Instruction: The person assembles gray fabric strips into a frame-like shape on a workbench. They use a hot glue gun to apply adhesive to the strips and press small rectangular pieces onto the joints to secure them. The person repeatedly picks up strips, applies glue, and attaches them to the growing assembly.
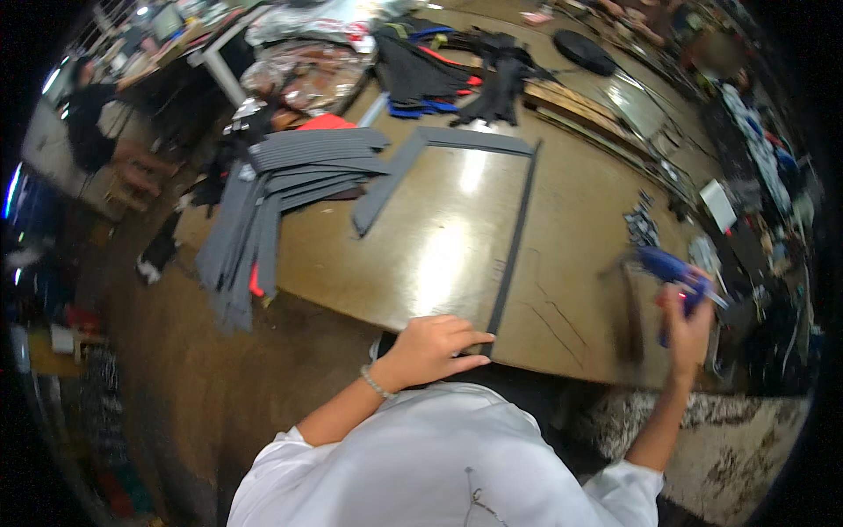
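My left hand (432, 350), with a beaded bracelet at the wrist, is at the table's near edge. Its thumb and forefinger close on the near end of a long, narrow dark strip (516, 241) lying straight across the tabletop. At its far end the strip meets a bent grey strip (470, 139). Over the table's right side, my right hand (689, 325) grips a blue pistol-shaped tool (672, 266), which looks like a glue gun. Motion blurs the tool, and its tip points left.
A fanned stack of grey strips (307, 158) overhangs the table's left edge. Black pieces (413, 75) and a clear plastic bag (307, 75) lie behind. A wooden bar (575, 105), a black disc (584, 51) and small metal parts (641, 224) are at the right.
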`<state>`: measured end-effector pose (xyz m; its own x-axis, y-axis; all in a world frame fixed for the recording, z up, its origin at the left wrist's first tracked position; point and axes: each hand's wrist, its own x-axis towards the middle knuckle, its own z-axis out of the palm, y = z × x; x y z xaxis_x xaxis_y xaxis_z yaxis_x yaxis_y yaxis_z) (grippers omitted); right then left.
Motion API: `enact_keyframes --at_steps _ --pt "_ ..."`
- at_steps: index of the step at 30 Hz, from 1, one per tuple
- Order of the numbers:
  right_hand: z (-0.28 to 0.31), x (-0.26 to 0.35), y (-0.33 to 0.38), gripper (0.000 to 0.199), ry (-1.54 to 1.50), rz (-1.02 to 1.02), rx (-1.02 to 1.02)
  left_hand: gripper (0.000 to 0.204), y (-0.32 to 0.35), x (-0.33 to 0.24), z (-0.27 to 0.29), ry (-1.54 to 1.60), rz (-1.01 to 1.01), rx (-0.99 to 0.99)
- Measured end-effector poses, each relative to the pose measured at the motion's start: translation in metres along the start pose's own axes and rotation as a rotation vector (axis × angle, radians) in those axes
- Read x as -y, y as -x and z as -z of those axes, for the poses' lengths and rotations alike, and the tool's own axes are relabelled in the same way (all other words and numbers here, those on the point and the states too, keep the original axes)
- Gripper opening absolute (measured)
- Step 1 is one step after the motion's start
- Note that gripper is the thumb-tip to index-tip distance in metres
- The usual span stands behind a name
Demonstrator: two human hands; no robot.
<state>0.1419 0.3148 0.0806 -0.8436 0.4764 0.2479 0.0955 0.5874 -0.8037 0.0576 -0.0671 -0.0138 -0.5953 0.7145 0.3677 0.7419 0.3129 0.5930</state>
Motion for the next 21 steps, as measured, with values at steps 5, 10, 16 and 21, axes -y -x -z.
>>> enact_keyframes --at_steps 5,10,16,21 --pt "-0.084 0.038 0.0 0.047 -0.121 -0.014 0.373 0.026 -0.003 -0.005 0.007 -0.011 0.018 0.0" --pt "-0.103 0.039 -0.007 0.046 0.074 0.241 0.439 0.026 -0.004 -0.004 0.007 0.001 0.014 -0.018" --pt "-0.111 0.033 -0.015 0.046 0.094 0.258 0.507 0.026 -0.004 -0.004 0.006 0.004 0.024 -0.009" --pt "-0.116 0.028 -0.02 0.047 0.15 0.256 0.575 0.027 -0.005 -0.004 0.006 0.009 0.038 -0.007"
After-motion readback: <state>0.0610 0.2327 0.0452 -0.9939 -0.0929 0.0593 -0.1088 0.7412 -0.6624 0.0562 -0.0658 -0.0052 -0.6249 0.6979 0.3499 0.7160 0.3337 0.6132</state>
